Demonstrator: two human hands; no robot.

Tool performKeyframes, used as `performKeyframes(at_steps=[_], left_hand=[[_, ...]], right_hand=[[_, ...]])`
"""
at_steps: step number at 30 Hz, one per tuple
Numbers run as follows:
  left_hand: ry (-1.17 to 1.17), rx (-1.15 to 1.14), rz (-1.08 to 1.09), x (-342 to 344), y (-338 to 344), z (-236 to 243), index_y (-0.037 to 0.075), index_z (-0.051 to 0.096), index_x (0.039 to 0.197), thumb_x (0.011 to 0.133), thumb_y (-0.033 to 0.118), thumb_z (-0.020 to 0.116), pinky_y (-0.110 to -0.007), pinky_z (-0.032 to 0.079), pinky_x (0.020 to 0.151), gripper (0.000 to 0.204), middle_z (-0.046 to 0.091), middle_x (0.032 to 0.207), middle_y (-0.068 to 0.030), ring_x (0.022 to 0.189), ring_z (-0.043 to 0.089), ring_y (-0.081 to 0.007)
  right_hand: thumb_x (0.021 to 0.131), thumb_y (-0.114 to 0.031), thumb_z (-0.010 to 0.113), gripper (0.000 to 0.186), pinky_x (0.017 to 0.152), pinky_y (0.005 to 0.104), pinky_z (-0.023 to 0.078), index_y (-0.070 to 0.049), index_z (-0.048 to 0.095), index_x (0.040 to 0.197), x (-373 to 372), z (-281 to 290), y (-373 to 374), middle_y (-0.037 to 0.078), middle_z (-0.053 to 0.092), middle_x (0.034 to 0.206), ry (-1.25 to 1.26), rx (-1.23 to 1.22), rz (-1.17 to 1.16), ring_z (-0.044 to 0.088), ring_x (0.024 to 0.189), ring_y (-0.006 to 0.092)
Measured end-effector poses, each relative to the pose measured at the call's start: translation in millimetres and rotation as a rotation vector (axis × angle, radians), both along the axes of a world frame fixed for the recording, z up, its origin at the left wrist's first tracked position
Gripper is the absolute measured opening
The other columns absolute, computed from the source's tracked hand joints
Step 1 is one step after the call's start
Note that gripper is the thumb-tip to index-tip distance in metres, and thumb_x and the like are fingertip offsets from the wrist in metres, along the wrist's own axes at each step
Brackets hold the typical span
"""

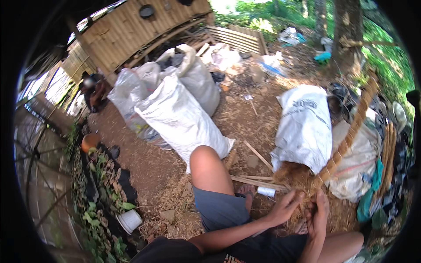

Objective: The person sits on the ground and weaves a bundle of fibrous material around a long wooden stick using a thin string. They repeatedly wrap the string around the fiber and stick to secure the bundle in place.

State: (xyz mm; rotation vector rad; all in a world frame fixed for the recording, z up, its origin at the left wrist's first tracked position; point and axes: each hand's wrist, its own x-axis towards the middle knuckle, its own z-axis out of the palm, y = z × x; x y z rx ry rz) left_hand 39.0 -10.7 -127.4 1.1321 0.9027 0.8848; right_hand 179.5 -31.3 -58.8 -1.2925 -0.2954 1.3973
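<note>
A long pole [354,129] wrapped in brown coir fibre, with pale thread wound round it, slants from my lap up to the far right. At its near end, my left hand [284,209] pinches fibre between thumb and fingers. My right hand [319,211] is beside it, fingers curled in on the fibre at the pole's lower end; their tips are partly hidden. Loose coir fibre [291,172] spills from the mouth of a white woven sack [304,122] just beyond my hands. Near my foot lies a white spool of thread [266,191].
Full white sacks [182,116] stand ahead to the left. Wooden strips [258,156] lie on the dirt floor. At the right are another sack [355,162] and thin fibre-covered poles [388,153]. A white pot [129,221] tips over by plants. A person [94,91] crouches far left.
</note>
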Motion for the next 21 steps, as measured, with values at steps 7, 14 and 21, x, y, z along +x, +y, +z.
performKeyframes(at_steps=[7,14,21], left_hand=[[-0.329,-0.135,-0.095,-12.3,12.2,-16.2,-0.003,0.051,0.142,0.11,0.031,0.053,-0.025,0.043,0.098,0.047,0.06,0.127,-0.0017,0.113,0.052,-0.0075],[-0.418,-0.248,-0.196,-14.7,10.8,-3.5,-0.001,0.047,0.147,0.109,0.029,0.054,-0.023,0.046,0.096,0.049,0.06,0.129,-0.0013,0.114,0.054,-0.0059],[-0.636,-0.446,-0.038,-23.1,26.9,15.1,0.005,0.054,0.127,0.11,0.03,0.05,-0.024,0.046,0.054,0.031,0.063,0.088,-0.0031,0.066,0.058,-0.0091]], right_hand=[[0.103,-0.018,0.062,0.038,0.046,0.0181,0.037,-0.004,0.053,0.138,20.3,-7.5,0.3,-0.003,0.057,0.085,-0.036,0.165,0.34,0.048,0.062,0.0039],[0.112,-0.031,0.041,0.034,0.044,0.0212,0.042,-0.007,0.054,0.131,29.2,-30.0,-2.6,0.002,0.058,0.082,0.618,0.199,0.123,0.055,0.066,0.0076],[0.11,-0.029,0.049,0.034,0.039,0.0201,0.024,-0.005,0.056,0.134,32.7,-18.2,-2.5,-0.006,0.041,0.074,0.445,0.386,-0.029,0.038,0.057,0.0015]])
